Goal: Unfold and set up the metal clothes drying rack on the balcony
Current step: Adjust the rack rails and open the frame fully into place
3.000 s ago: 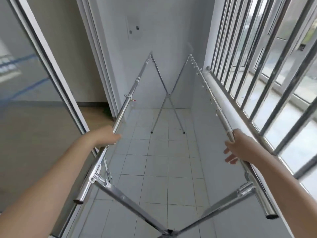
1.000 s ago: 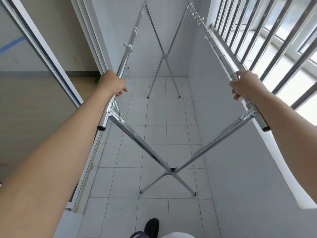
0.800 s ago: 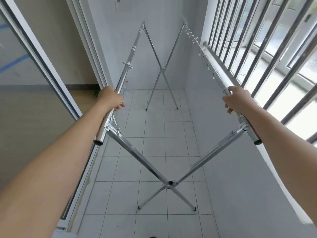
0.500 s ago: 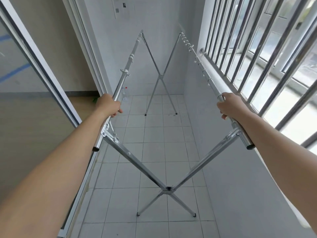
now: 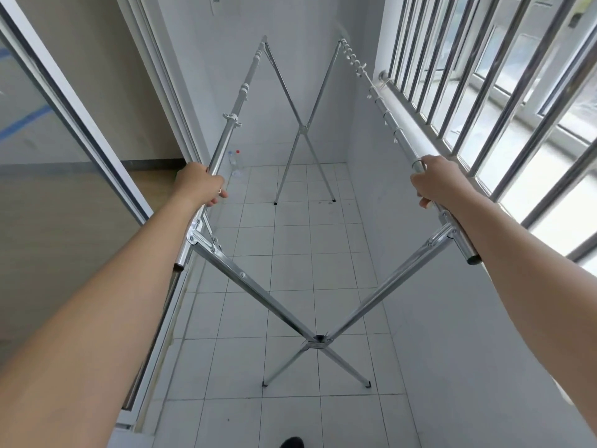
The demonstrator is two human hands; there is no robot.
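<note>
The metal drying rack (image 5: 318, 339) stands spread open on the white tiled balcony floor, with a near X-frame crossing low in front of me and a far X-frame (image 5: 302, 127) by the end wall. Two long rails run between them. My left hand (image 5: 200, 185) is closed around the left rail (image 5: 231, 127) just beyond the near joint. My right hand (image 5: 434, 181) grips the right rail (image 5: 384, 106), which carries several white clips. All the near and far feet rest on the tiles.
A glass sliding door and its frame (image 5: 97, 130) run close along the left. A white ledge and barred window (image 5: 484, 101) line the right. Two small bottles (image 5: 234, 158) stand on the floor at the far left corner. My shoe (image 5: 292, 442) shows at the bottom edge.
Both hands stay on the rails throughout. Since three seconds ago the view has pulled back, so the near X-frame and its feet are in sight; over the last second the rack has barely moved.
</note>
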